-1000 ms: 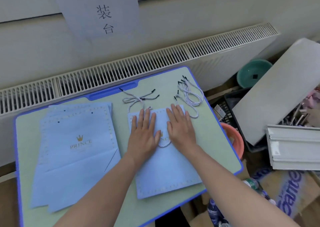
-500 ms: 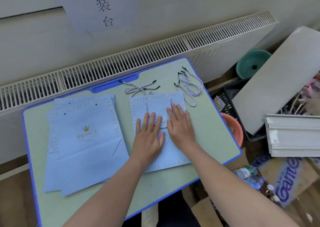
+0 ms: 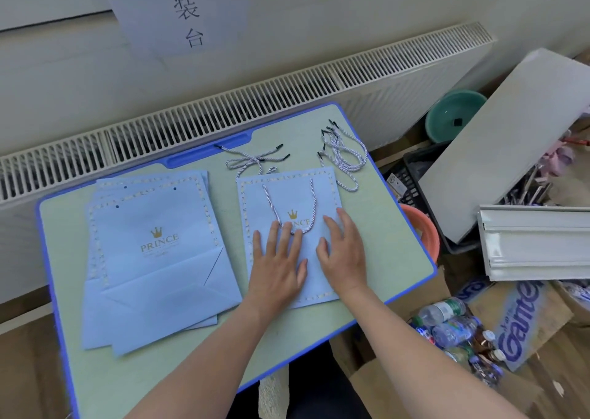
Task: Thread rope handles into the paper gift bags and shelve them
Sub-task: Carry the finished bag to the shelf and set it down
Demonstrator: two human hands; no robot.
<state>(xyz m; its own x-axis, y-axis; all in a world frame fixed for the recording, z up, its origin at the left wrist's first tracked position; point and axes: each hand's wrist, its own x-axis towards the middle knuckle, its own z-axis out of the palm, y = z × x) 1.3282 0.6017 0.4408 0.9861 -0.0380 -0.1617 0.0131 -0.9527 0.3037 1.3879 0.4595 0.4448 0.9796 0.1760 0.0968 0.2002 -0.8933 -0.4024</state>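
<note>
A flat light-blue paper gift bag (image 3: 287, 195) with a gold crown logo lies on the right half of the desk (image 3: 392, 252). A striped rope handle (image 3: 311, 201) hangs in a loop across its face. My left hand (image 3: 277, 268) and my right hand (image 3: 343, 254) lie flat on the bag's lower half, fingers spread, side by side. A stack of flat blue bags (image 3: 153, 252) without handles lies to the left. Loose striped ropes (image 3: 252, 161) with black tips sit behind the bag, and a bundle of ropes (image 3: 346, 158) lies at the desk's far right corner.
A white radiator (image 3: 223, 109) runs behind the desk under a paper sign (image 3: 188, 13). To the right stand an orange basin (image 3: 421, 230), a black crate (image 3: 412, 182), a grey board (image 3: 498, 141), white rails (image 3: 536, 243), plastic bottles (image 3: 453, 326) and a cardboard box (image 3: 520, 316).
Both hands have slid down the bag toward me, from its top edge to its lower half, uncovering the rope handle and the crown logo. The view has shifted a little.
</note>
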